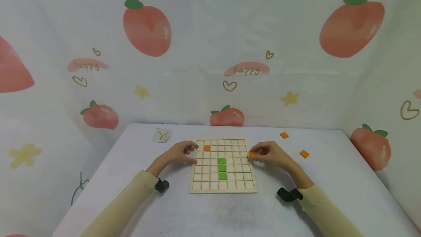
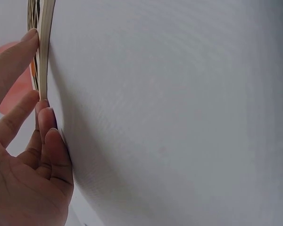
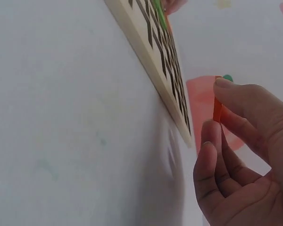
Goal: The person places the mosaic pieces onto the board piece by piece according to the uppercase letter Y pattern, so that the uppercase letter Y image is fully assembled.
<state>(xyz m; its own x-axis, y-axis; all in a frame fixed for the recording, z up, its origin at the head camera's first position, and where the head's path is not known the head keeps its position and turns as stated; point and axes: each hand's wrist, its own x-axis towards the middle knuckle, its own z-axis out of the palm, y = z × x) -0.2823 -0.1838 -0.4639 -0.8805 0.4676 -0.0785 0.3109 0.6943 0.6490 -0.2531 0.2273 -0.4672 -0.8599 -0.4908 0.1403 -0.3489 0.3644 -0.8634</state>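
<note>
Orange tile (image 1: 251, 154) in right hand (image 1: 271, 154), board (image 1: 205, 176) beside; card (image 1: 162, 135) beyond left hand (image 1: 177, 153).

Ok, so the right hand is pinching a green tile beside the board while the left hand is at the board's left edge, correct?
Not quite: the right wrist view shows that the tile pinched by the right hand is orange, not green. The rest is right.
</note>
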